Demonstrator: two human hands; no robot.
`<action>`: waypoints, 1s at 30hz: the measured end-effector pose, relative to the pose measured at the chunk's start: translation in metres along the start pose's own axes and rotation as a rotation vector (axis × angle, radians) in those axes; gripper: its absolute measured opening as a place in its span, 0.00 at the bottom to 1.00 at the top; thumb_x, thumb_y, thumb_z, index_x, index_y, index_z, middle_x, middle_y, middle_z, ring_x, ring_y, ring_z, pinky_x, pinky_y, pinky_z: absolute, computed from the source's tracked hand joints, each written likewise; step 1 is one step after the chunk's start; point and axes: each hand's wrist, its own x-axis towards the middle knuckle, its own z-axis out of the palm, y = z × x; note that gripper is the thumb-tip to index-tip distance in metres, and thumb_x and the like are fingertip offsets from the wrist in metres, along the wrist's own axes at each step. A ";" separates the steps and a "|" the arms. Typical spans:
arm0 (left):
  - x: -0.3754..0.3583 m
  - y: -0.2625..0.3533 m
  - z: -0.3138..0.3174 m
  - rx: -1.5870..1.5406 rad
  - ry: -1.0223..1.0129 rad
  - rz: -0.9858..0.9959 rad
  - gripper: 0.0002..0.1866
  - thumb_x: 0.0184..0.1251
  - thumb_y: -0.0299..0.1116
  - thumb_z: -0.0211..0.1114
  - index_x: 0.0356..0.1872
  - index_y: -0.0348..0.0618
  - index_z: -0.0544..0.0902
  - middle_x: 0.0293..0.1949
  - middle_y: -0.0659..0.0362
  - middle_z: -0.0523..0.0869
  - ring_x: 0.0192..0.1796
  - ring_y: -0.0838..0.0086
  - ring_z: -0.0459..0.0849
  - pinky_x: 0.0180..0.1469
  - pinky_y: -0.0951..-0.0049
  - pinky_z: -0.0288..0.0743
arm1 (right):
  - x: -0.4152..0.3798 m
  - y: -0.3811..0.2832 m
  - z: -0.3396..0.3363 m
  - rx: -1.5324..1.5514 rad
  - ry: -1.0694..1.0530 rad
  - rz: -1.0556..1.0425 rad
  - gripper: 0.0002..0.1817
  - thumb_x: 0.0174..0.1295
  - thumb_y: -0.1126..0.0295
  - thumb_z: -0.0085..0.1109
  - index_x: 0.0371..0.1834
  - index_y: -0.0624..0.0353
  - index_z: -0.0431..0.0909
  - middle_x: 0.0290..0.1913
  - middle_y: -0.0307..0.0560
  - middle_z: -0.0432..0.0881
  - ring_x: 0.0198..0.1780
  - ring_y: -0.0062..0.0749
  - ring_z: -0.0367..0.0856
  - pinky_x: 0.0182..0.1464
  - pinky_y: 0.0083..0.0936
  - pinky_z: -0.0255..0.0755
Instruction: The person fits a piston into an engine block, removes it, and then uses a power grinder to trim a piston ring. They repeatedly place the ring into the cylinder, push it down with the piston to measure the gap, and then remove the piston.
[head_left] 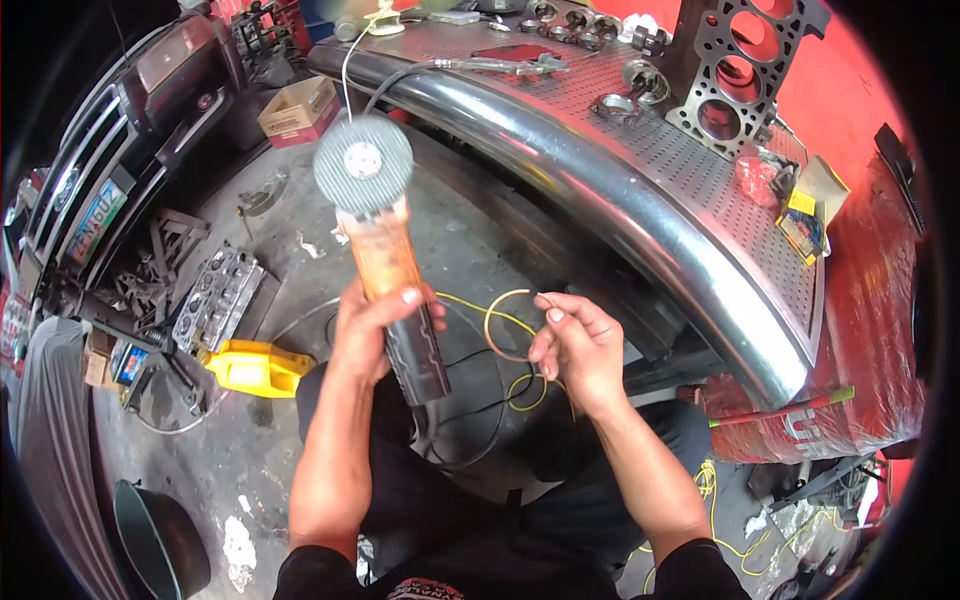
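My left hand (372, 325) grips the body of an orange and black angle grinder (395, 270), held upright with its grey round disc (363, 161) at the top, facing me. My right hand (577, 345) pinches a thin metal ring (512, 325), a split ring with an open gap at its upper right. The ring hangs just right of the grinder's black handle, apart from the disc. A black cord runs down from the grinder between my knees.
A perforated metal workbench (640, 150) with a thick chrome rail (600, 190) curves along the right, carrying a head gasket (745, 65), bearing caps and tools. On the concrete floor lie a cylinder head (215, 298), a yellow container (255, 368), yellow wire (530, 385) and a black bucket (160, 545). A vehicle front (110, 170) stands at left.
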 end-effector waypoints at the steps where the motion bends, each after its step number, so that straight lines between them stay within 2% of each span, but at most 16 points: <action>1: 0.004 -0.006 0.003 -0.004 0.014 -0.010 0.28 0.59 0.41 0.75 0.52 0.29 0.79 0.38 0.47 0.86 0.37 0.60 0.90 0.37 0.62 0.87 | 0.011 0.002 -0.005 -0.044 0.031 -0.013 0.11 0.77 0.71 0.53 0.53 0.65 0.82 0.24 0.50 0.84 0.16 0.22 0.74 0.20 0.17 0.68; 6: 0.004 -0.018 0.004 0.054 0.086 -0.078 0.27 0.57 0.39 0.76 0.51 0.29 0.79 0.38 0.48 0.86 0.36 0.62 0.90 0.38 0.63 0.87 | 0.054 0.014 -0.028 -0.031 0.068 -0.034 0.13 0.77 0.71 0.54 0.55 0.65 0.82 0.28 0.49 0.86 0.19 0.21 0.76 0.23 0.17 0.70; 11: 0.003 -0.019 0.003 0.054 0.105 -0.082 0.30 0.59 0.46 0.71 0.52 0.28 0.78 0.38 0.48 0.86 0.35 0.62 0.89 0.38 0.63 0.85 | 0.059 0.022 -0.020 -0.079 0.151 -0.014 0.13 0.77 0.72 0.53 0.56 0.66 0.82 0.31 0.49 0.87 0.21 0.19 0.76 0.24 0.17 0.71; 14: 0.000 -0.023 0.001 0.134 0.109 -0.028 0.31 0.57 0.44 0.73 0.54 0.28 0.77 0.41 0.47 0.86 0.38 0.60 0.89 0.40 0.61 0.86 | 0.060 0.025 -0.017 -0.113 0.160 0.002 0.12 0.77 0.71 0.54 0.56 0.64 0.83 0.30 0.47 0.87 0.20 0.17 0.75 0.23 0.15 0.69; 15: 0.001 -0.023 0.000 0.039 0.056 -0.027 0.30 0.56 0.31 0.76 0.58 0.31 0.75 0.43 0.50 0.87 0.44 0.62 0.89 0.45 0.62 0.85 | 0.060 0.027 -0.017 -0.123 0.161 0.008 0.12 0.77 0.70 0.55 0.55 0.64 0.83 0.29 0.46 0.87 0.20 0.17 0.75 0.23 0.15 0.69; 18: -0.003 -0.022 0.012 -0.087 -0.010 -0.084 0.30 0.55 0.29 0.76 0.59 0.32 0.75 0.43 0.50 0.87 0.45 0.61 0.89 0.45 0.61 0.85 | 0.062 0.029 -0.019 -0.141 0.176 0.028 0.12 0.77 0.70 0.56 0.55 0.63 0.84 0.28 0.44 0.87 0.19 0.15 0.74 0.23 0.14 0.68; 22: -0.008 -0.035 0.010 -0.122 -0.061 -0.279 0.28 0.54 0.29 0.76 0.56 0.34 0.75 0.40 0.51 0.86 0.40 0.61 0.89 0.43 0.63 0.86 | 0.063 0.030 -0.019 -0.144 0.183 0.038 0.12 0.77 0.69 0.56 0.54 0.63 0.84 0.28 0.43 0.87 0.19 0.15 0.73 0.23 0.14 0.67; 23: -0.008 -0.035 0.009 -0.103 -0.039 -0.279 0.26 0.54 0.29 0.76 0.53 0.34 0.76 0.38 0.51 0.86 0.37 0.62 0.89 0.41 0.62 0.86 | 0.063 0.030 -0.019 -0.141 0.182 0.039 0.12 0.77 0.69 0.56 0.54 0.63 0.84 0.28 0.43 0.87 0.19 0.15 0.73 0.22 0.14 0.66; 30: -0.003 -0.038 0.008 -0.075 -0.058 -0.225 0.23 0.55 0.27 0.76 0.50 0.34 0.78 0.39 0.51 0.87 0.37 0.64 0.89 0.42 0.63 0.86 | 0.060 0.025 -0.019 -0.148 0.185 0.097 0.13 0.77 0.67 0.57 0.54 0.64 0.84 0.27 0.42 0.85 0.18 0.15 0.72 0.22 0.15 0.64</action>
